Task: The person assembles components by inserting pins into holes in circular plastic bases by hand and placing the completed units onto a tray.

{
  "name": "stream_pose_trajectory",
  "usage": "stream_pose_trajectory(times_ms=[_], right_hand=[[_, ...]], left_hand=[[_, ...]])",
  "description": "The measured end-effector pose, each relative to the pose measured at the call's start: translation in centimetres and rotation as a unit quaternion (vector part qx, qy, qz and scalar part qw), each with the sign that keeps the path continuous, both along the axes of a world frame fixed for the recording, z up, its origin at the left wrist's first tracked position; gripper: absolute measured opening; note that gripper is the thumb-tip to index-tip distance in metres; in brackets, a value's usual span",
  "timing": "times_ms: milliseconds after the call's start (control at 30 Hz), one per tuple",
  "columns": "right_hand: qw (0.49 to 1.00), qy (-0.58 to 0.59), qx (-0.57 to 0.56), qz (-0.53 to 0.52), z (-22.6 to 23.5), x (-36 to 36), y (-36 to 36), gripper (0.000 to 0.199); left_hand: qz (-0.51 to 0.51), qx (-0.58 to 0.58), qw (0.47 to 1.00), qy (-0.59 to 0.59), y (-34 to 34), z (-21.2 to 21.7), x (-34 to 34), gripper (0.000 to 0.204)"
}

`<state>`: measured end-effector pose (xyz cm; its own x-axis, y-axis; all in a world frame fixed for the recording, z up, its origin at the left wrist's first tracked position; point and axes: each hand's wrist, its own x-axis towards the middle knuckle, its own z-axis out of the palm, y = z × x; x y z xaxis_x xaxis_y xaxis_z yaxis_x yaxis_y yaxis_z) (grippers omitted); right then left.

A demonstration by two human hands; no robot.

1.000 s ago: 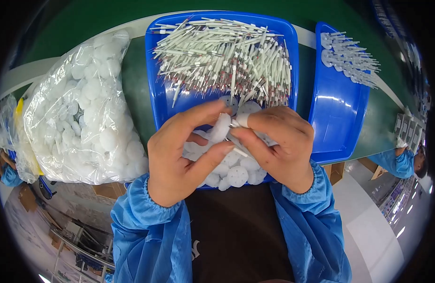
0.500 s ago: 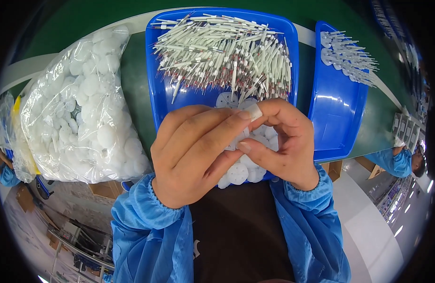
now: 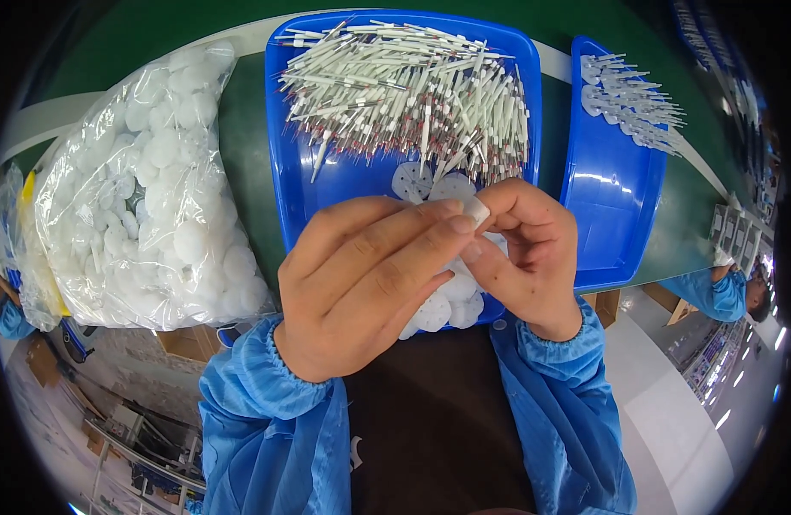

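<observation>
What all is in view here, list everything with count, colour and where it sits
Blue tray: one, blue, centre of the green table.
Thin rods: a heap, white with reddish tips, far half of that tray.
White discs: a pile, white, near end of the tray, partly under the hands.
Second blue tray: one, blue, to the right.
Finished pieces: a row, white, far end of it.
Clear bag of discs: one, white contents, left.
Left hand: pinching a small white piece.
Right hand: fingertips meeting the left hand's.

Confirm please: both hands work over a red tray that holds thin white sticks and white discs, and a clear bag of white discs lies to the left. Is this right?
Not quite: the tray is blue, not red, as the head view shows. The rest stands: both hands, left and right, work over it, with sticks, discs and bag.
</observation>
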<state>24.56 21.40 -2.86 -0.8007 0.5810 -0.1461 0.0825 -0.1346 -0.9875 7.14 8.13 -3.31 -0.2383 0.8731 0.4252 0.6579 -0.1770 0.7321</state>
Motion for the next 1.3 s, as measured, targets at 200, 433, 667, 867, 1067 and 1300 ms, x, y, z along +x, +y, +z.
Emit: stream_pose_trajectory(times_ms=[200, 433, 667, 867, 1067, 1300], right_hand=[[1.000, 0.008, 0.018, 0.019, 0.0, -0.2, 0.3, 0.025], [0.941, -0.110, 0.319, 0.021, 0.9, 0.3, 4.2, 0.018], [0.642, -0.154, 0.745, 0.094, -1.1, -7.4, 11.8, 0.009], [0.716, -0.108, 0.683, 0.090, -0.5, -6.4, 11.3, 0.013], [0.644, -0.129, 0.749, 0.091, -1.6, -7.4, 11.7, 0.012], [0.907, -0.065, 0.412, -0.058, 0.9, -3.5, 7.0, 0.017]], left_hand=[[0.001, -0.001, 1.000, -0.010, 0.0, -0.1, 0.0, 0.068], [-0.088, -0.030, 0.986, -0.138, -1.0, -0.7, -2.4, 0.041], [-0.019, -0.113, 0.907, -0.405, -1.3, 0.0, -2.2, 0.024], [-0.001, -0.105, 0.867, -0.487, -1.9, -0.2, -2.4, 0.034], [-0.016, -0.118, 0.896, -0.427, -1.0, -0.4, -1.8, 0.047], [0.038, -0.123, 0.845, -0.520, -1.5, -0.3, -1.4, 0.040]])
